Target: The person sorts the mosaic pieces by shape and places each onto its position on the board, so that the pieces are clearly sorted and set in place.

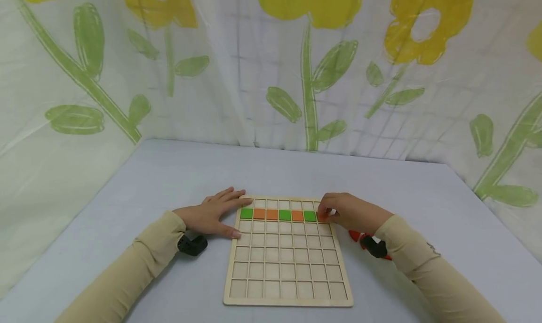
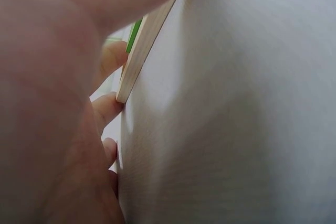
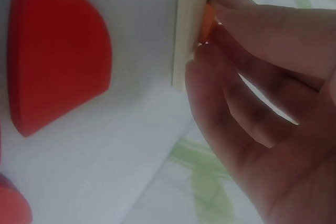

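Note:
A wooden grid board (image 1: 286, 269) lies on the table, its second row from the far edge filled with green and orange square tiles. At the right end of that row my right hand (image 1: 353, 212) pinches an orange tile (image 3: 208, 22) between thumb and fingers, right at the last cell. My left hand (image 1: 213, 213) rests at the board's far left edge with fingers spread, thumb and a fingertip on the rim. The green tile (image 1: 246, 213) at the row's left end sits beside those fingers. In the left wrist view the board's side edge (image 2: 149, 30) shows against the fingers.
Red curved wooden pieces (image 3: 60, 51) lie on the table to the right of the board, partly hidden under my right wrist in the head view. Behind the table (image 1: 190, 167) hangs a white curtain (image 1: 228, 101) printed with yellow flowers.

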Demonstrator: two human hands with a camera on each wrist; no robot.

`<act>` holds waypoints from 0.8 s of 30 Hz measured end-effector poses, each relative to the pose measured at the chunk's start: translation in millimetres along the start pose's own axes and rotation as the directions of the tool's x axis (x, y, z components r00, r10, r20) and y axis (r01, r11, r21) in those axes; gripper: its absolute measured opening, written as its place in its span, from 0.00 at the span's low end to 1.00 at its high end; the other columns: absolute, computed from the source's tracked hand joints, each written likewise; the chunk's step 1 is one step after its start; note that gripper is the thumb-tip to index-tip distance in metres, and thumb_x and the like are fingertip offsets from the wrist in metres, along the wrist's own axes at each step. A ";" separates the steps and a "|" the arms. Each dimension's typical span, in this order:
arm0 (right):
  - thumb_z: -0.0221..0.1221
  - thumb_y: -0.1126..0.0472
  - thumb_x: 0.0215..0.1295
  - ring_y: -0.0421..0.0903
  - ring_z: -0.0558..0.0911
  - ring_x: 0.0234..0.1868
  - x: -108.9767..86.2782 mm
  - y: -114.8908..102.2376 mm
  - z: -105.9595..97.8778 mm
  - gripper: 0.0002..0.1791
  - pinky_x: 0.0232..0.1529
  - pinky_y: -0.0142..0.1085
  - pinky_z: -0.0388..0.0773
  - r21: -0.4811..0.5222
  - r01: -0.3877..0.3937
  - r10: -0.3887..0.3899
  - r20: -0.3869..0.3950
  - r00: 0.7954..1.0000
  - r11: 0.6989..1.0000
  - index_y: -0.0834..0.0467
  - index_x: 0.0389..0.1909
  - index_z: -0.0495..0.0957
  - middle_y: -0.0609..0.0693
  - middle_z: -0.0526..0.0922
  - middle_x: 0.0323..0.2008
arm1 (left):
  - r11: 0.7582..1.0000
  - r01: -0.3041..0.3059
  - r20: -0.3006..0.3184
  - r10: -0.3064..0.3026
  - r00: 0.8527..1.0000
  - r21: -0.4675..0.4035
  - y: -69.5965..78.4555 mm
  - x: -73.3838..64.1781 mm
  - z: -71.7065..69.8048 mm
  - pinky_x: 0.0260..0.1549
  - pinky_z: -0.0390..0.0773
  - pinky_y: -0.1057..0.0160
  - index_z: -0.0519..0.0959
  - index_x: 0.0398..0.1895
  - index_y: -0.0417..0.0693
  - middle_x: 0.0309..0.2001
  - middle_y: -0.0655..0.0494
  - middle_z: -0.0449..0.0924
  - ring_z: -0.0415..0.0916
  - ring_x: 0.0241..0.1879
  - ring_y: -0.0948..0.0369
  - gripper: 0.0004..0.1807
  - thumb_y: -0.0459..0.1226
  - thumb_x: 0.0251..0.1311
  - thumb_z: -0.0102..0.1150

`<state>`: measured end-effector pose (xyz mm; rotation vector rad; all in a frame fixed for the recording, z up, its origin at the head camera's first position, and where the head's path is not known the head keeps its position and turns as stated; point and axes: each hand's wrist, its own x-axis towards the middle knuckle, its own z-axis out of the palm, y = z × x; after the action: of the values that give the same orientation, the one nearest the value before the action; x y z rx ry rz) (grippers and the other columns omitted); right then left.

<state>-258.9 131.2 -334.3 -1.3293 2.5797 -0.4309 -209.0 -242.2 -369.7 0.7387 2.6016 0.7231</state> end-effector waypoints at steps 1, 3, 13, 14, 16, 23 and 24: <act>0.65 0.64 0.60 0.37 0.78 0.41 0.6 0.2 0.4 0.08 0.42 0.32 0.78 -0.006 0.007 -0.007 -0.005 1.000 1.000 0.50 0.38 0.79 0.38 0.78 0.39 | 1.000 0.002 0.001 -0.002 1.000 0.000 -0.1 0.1 -0.1 0.65 0.40 0.33 0.53 0.75 0.60 0.77 0.53 0.40 0.28 0.75 0.46 0.48 0.60 0.54 0.62; 0.65 0.64 0.60 0.37 0.78 0.41 1.7 0.9 1.3 0.08 0.42 0.32 0.78 -0.011 0.018 -0.019 -0.012 1.000 1.000 0.50 0.38 0.79 0.39 0.77 0.39 | 1.000 0.004 0.000 -0.004 1.000 -0.002 0.1 0.4 -0.2 0.65 0.40 0.34 0.53 0.75 0.60 0.77 0.53 0.40 0.28 0.75 0.47 0.48 0.60 0.54 0.62; 0.64 0.63 0.61 0.35 0.77 0.41 4.1 2.8 7.7 0.06 0.42 0.30 0.77 -0.009 -0.003 0.003 -0.015 1.000 1.000 0.50 0.37 0.79 0.38 0.77 0.38 | 1.000 0.002 0.003 -0.002 1.000 -0.008 -2.2 0.6 2.2 0.65 0.41 0.34 0.54 0.75 0.60 0.77 0.54 0.40 0.28 0.76 0.47 0.48 0.60 0.53 0.63; 0.64 0.62 0.61 0.36 0.77 0.41 3.7 2.2 7.5 0.06 0.42 0.30 0.77 -0.010 -0.008 0.007 -0.009 1.000 1.000 0.49 0.37 0.80 0.38 0.77 0.39 | 1.000 0.003 0.004 -0.003 1.000 -0.009 -2.4 0.3 2.6 0.65 0.40 0.34 0.54 0.75 0.60 0.77 0.54 0.40 0.28 0.76 0.47 0.48 0.60 0.53 0.63; 0.64 0.61 0.62 0.37 0.78 0.43 0.8 1.3 3.7 0.07 0.43 0.32 0.78 -0.010 -0.008 0.008 0.003 1.000 1.000 0.50 0.40 0.80 0.39 0.77 0.43 | 1.000 0.004 0.005 -0.004 1.000 -0.007 -2.4 0.0 3.2 0.65 0.40 0.34 0.54 0.75 0.60 0.77 0.53 0.40 0.28 0.76 0.47 0.48 0.60 0.53 0.63; 0.65 0.57 0.61 0.43 0.79 0.46 -27.4 5.2 -48.6 0.20 0.45 0.39 0.79 -0.076 -0.115 0.107 -0.103 0.989 0.991 0.54 0.54 0.76 0.45 0.74 0.54 | 1.000 0.001 0.003 -0.001 1.000 0.000 -1.4 2.2 1.1 0.65 0.40 0.33 0.53 0.75 0.60 0.77 0.53 0.40 0.28 0.75 0.47 0.48 0.60 0.54 0.62; 0.65 0.57 0.61 0.42 0.78 0.46 -33.2 4.9 -58.1 0.20 0.44 0.39 0.79 -0.081 -0.133 0.123 -0.118 0.985 0.988 0.54 0.54 0.76 0.45 0.75 0.53 | 1.000 0.003 -0.001 -0.003 1.000 0.000 -1.8 2.2 0.8 0.64 0.40 0.33 0.53 0.75 0.60 0.77 0.54 0.40 0.28 0.75 0.47 0.48 0.60 0.54 0.62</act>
<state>-261.8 170.5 -279.9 -1.1889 2.7877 -0.3834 -211.1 -242.0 -371.7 0.7344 2.6026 0.7228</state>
